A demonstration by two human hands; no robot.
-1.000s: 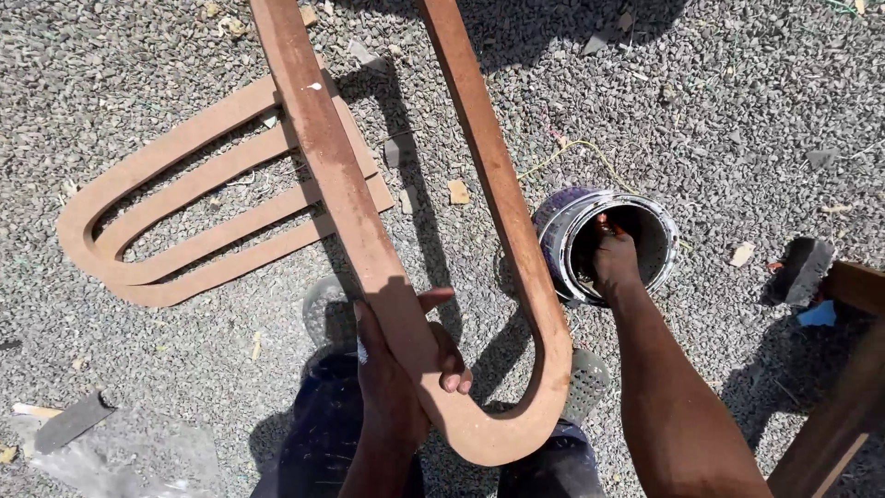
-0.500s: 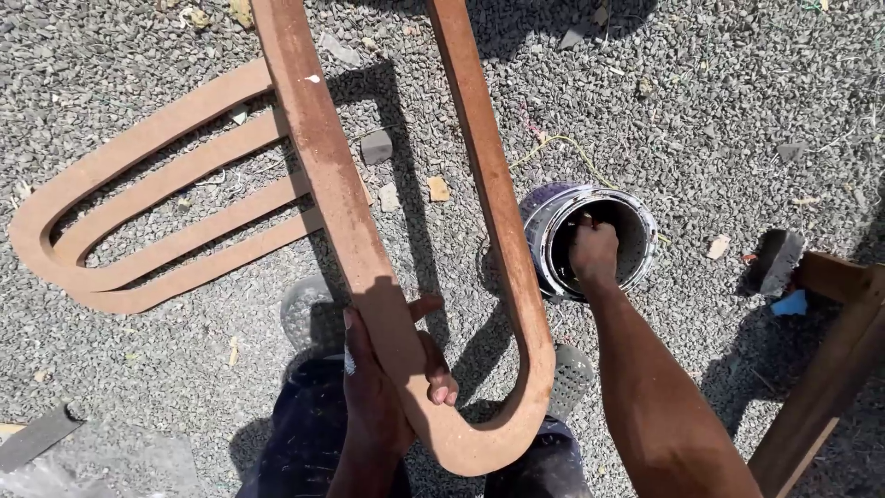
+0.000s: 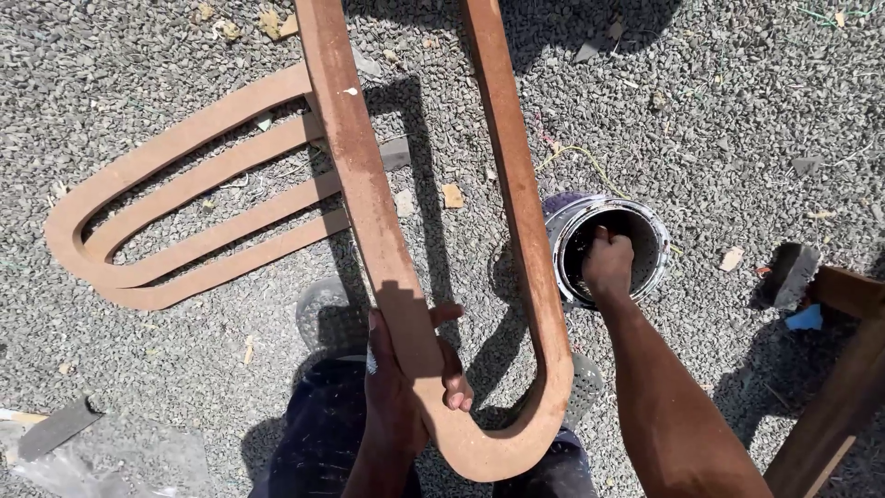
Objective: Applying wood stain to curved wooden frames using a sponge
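Since the earlier frame little has changed: the right hand (image 3: 608, 263) is still curled closed inside the tin can (image 3: 645, 242) at 3 o'clock. The left hand (image 3: 406, 383) grips the U-shaped wooden frame (image 3: 369, 203), its bend at 6 o'clock, long axis running toward 12.

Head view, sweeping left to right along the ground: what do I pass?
Flat dark scrap → stacked U-shaped boards on the gravel → left hand gripping the held U-shaped board → right hand inside the open metal can → dark wooden frame.
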